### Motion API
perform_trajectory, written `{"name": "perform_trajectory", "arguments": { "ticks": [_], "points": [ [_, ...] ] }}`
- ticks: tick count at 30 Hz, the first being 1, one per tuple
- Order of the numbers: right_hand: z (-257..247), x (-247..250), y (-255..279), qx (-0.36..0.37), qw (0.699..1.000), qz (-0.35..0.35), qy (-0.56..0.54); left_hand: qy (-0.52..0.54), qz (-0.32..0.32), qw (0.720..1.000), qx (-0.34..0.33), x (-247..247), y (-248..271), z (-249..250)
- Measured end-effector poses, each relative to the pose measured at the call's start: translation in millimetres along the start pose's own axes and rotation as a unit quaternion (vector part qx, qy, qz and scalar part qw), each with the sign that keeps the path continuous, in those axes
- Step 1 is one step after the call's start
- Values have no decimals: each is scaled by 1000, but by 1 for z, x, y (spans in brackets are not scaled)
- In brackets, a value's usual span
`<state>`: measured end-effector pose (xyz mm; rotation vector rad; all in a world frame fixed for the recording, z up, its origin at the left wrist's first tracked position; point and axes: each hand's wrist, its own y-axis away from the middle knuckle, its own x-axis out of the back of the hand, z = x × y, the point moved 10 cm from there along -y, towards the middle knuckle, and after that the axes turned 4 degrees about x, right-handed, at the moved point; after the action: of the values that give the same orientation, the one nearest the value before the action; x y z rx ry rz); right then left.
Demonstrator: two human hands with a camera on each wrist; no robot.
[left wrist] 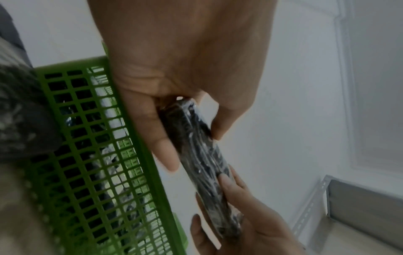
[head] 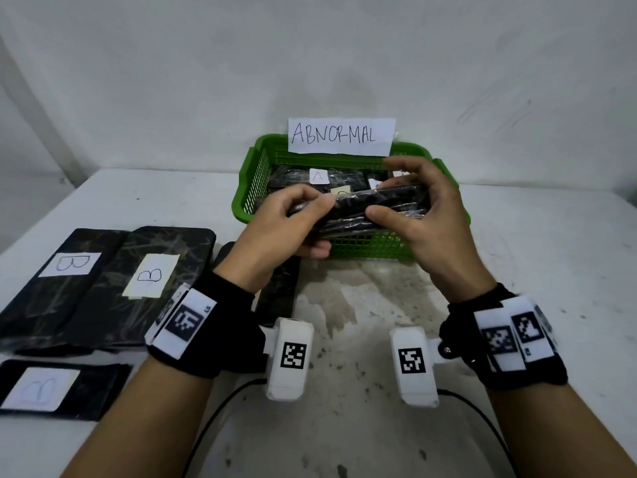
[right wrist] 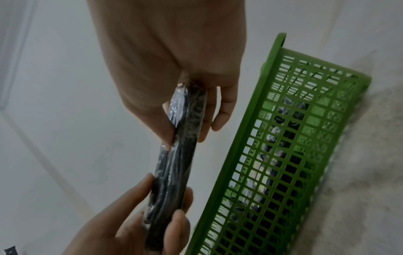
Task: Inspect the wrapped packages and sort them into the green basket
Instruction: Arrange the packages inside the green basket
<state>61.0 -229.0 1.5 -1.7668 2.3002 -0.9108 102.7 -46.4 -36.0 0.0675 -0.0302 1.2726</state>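
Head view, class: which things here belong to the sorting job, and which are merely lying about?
Belong to the job:
- held package, gripped by left hand and right hand
- green basket with ABNORMAL sign
- B-labelled packages

Lying about:
- black cables
- white table

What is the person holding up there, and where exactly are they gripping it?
A flat black plastic-wrapped package, held edge-on above the green plastic mesh basket. The left hand grips its left end, the right hand its right end, thumbs opposite fingers.
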Motion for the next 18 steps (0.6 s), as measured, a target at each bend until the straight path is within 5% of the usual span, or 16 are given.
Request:
{"name": "perform_trajectory", "arguments": {
  "ticks": [7, 18],
  "points": [
    [3, 1, -1, -62, 992, -11, -111, -20, -7, 990, -143, 0, 9, 28],
    [-2, 3, 1, -24, 1000, -1, 11, -22, 50, 989, -134, 5, 6, 20]
  ]
}}
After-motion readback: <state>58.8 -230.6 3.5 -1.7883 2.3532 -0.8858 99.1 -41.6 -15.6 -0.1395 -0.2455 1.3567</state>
